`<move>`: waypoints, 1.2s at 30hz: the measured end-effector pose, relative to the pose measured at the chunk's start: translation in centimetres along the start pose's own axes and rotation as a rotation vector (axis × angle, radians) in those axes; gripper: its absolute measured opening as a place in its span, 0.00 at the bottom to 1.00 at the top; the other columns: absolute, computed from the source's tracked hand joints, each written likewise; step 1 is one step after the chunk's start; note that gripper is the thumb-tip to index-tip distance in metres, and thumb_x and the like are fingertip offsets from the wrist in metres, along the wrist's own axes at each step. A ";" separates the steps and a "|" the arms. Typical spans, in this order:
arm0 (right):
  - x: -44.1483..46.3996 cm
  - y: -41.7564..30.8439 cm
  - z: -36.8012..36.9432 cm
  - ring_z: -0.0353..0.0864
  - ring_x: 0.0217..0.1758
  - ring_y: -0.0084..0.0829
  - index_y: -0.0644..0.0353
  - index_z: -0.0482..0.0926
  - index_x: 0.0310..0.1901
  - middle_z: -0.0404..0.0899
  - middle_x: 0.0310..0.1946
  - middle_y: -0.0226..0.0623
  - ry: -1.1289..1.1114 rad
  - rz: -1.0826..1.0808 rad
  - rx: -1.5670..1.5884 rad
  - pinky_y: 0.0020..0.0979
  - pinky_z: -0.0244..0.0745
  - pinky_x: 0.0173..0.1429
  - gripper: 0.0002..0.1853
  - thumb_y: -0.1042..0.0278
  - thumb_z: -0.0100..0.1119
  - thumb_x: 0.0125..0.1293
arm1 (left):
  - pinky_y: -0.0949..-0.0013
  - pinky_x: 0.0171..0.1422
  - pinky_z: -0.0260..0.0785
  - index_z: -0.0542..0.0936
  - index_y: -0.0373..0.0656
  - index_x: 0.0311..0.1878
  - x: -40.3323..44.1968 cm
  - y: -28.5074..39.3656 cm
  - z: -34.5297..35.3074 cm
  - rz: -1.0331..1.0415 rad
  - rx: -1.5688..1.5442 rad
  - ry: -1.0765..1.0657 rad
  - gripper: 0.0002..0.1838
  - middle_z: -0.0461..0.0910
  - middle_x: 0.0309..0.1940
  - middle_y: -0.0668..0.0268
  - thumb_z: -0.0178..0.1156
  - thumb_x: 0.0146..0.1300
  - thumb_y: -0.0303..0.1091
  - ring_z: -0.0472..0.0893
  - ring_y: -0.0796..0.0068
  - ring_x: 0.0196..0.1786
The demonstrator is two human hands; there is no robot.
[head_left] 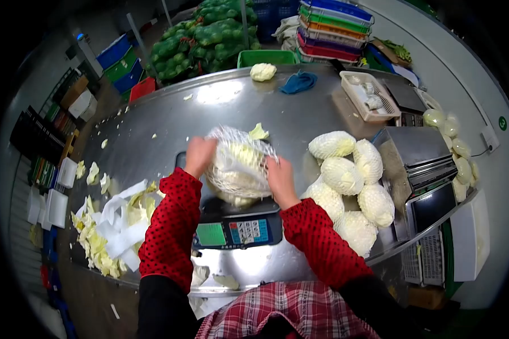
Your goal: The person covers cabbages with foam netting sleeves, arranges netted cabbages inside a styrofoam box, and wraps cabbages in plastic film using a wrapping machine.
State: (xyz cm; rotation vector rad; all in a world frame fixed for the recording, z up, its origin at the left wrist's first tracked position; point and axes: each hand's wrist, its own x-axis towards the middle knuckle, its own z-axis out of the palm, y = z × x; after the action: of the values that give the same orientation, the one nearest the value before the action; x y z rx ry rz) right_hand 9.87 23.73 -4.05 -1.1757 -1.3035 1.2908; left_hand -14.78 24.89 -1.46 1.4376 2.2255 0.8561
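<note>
My left hand (199, 156) and my right hand (281, 179) are closed on opposite edges of a white foam net (227, 134), stretching it over a pale cabbage (240, 161). The net covers much of the cabbage, and motion blurs it a little. Both sit over the digital scale (240, 230), whose green display and keypad face me. Just behind the net lies a loose leaf (259, 131). To the right, several cabbages in foam nets (343, 175) are grouped on the metal table (152, 116).
Trimmed leaves and white scraps (119, 226) are heaped at the left. At the table's back are a bare cabbage (263, 72), a blue cloth (298, 82) and a cream basket (369, 96). A metal machine (415, 164) stands right; stacked crates (332, 28) and bagged cabbages (201, 39) are beyond.
</note>
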 end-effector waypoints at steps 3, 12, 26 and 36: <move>0.1 -1.8 1.6 0.76 0.28 0.37 0.67 0.74 0.34 0.76 0.23 0.47 0.020 -0.227 0.030 0.36 0.68 0.36 0.11 0.66 0.50 0.66 | 0.64 0.33 0.70 0.83 0.32 0.35 -4.1 3.2 -2.6 -0.009 -0.494 0.204 0.17 0.82 0.21 0.52 0.56 0.58 0.39 0.82 0.68 0.25; 2.1 -0.6 1.5 0.74 0.29 0.45 0.64 0.75 0.33 0.74 0.24 0.48 0.149 -0.501 -0.184 0.38 0.67 0.36 0.06 0.72 0.50 0.64 | 0.69 0.27 0.62 0.80 0.30 0.28 -6.4 0.3 -2.9 -0.183 -0.877 0.186 0.14 0.79 0.22 0.66 0.59 0.60 0.34 0.74 0.80 0.23; 6.4 2.7 0.1 0.76 0.24 0.29 0.71 0.78 0.31 0.77 0.19 0.41 -0.093 0.061 0.071 0.36 0.67 0.31 0.12 0.68 0.54 0.62 | 0.69 0.33 0.69 0.82 0.25 0.39 -7.9 -2.2 -0.4 -0.368 -0.894 -0.040 0.18 0.83 0.31 0.64 0.64 0.61 0.37 0.78 0.78 0.30; 6.5 3.4 1.8 0.77 0.26 0.25 0.64 0.81 0.37 0.80 0.27 0.32 -0.165 0.435 0.480 0.33 0.73 0.30 0.11 0.64 0.55 0.65 | 0.66 0.59 0.75 0.76 0.34 0.58 -7.7 -4.2 3.9 -0.096 -1.646 -0.087 0.18 0.80 0.53 0.59 0.54 0.65 0.23 0.81 0.71 0.52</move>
State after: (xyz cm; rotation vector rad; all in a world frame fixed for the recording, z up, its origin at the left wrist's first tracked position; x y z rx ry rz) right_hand 7.43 29.99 -7.56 -1.0486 -0.7920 1.9232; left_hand -12.16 17.84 -7.42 0.4583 0.7769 1.7957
